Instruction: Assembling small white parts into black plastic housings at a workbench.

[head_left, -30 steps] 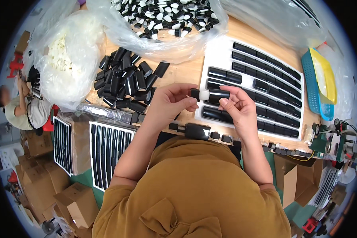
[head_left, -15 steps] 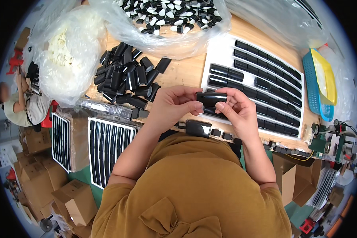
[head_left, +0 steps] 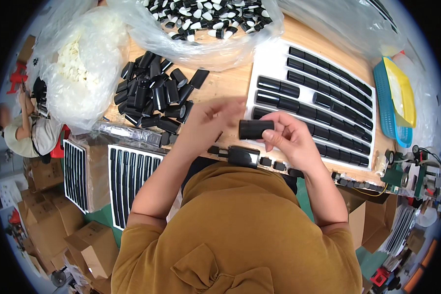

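Over the near edge of the table, my right hand [head_left: 291, 137] pinches one end of a glossy black plastic cap [head_left: 254, 130] between thumb and fingers. The cap lies roughly level, its free end toward my left hand [head_left: 210, 122]. That hand is apart from the cap, and motion smears its fingers, so whether they hold anything does not show. To its left is a loose pile of similar black caps [head_left: 157, 93]. Behind my right hand, a white sheet [head_left: 306, 100] carries rows of black caps, with a gap in one row.
At the back, a clear plastic bag [head_left: 210, 54] holds many small black-and-white parts. Another bag [head_left: 90, 98] with cream pieces stands left. A blue basket [head_left: 384, 105] with a yellow tray [head_left: 402, 93] sits right. A black block [head_left: 244, 157] lines the front edge. A person [head_left: 27, 127] sits far left.
My left hand has let go of the cap and moved left, away from it. My right hand now holds the cap alone, slightly lower and turned to show a broader face.
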Tool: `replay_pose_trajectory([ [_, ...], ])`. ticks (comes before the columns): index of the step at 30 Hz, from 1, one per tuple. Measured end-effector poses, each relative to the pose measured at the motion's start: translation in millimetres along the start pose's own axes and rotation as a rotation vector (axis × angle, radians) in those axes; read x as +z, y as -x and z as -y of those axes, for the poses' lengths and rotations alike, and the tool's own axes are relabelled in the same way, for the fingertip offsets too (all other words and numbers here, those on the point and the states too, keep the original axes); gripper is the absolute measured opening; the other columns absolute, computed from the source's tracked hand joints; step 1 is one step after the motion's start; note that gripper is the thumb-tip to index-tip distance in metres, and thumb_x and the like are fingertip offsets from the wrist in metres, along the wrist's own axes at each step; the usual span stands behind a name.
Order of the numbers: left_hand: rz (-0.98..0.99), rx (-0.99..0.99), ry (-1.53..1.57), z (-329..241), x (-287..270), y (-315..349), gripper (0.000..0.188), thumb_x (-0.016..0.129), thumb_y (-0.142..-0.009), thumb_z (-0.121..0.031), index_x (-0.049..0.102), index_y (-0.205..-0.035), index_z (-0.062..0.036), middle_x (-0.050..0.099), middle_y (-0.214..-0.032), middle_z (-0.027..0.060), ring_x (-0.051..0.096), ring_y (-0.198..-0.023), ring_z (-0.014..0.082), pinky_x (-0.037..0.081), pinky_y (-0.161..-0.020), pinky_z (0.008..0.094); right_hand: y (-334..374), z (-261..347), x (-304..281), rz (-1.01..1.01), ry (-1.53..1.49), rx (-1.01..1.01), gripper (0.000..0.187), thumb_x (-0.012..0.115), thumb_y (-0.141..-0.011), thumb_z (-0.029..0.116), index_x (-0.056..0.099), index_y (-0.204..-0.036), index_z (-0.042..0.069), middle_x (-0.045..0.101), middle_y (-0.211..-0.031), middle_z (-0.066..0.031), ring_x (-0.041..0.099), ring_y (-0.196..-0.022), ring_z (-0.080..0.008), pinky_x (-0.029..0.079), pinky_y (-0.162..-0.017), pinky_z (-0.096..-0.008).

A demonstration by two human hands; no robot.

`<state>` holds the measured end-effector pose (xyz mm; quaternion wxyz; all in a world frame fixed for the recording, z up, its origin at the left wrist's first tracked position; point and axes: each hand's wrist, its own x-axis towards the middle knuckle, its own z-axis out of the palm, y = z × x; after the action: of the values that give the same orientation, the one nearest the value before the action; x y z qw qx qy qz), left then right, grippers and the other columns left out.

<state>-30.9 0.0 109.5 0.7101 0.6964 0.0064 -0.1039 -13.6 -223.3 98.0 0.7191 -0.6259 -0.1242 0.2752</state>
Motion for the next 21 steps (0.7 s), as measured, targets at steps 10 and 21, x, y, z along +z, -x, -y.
replay_pose_trajectory([
  [10,-0.018,-0.083,0.415,8,34,-6,0.077,0.015,-0.096,-0.066,0.049,-0.124,-0.0027,0.055,-0.125,0.0129,0.047,-0.121,0.0215,0.035,-0.103,0.0383,14,-1,27,0.216,0.157,0.098,0.023,0.059,-0.094,0.010,0.055,-0.115,0.001,0.063,-0.076,-0.0013,0.050,-0.059,-0.0038,0.039,-0.055,-0.0182],
  [21,-0.101,0.180,0.474,4,41,-9,0.068,0.013,-0.099,-0.060,0.045,-0.121,-0.0047,0.053,-0.121,0.0110,0.047,-0.118,0.0198,0.033,-0.101,0.0369,15,5,24,0.173,0.222,-0.042,0.023,0.061,-0.090,0.003,0.057,-0.113,0.000,0.061,-0.072,0.0005,0.049,-0.058,-0.0031,0.037,-0.051,-0.0193],
])
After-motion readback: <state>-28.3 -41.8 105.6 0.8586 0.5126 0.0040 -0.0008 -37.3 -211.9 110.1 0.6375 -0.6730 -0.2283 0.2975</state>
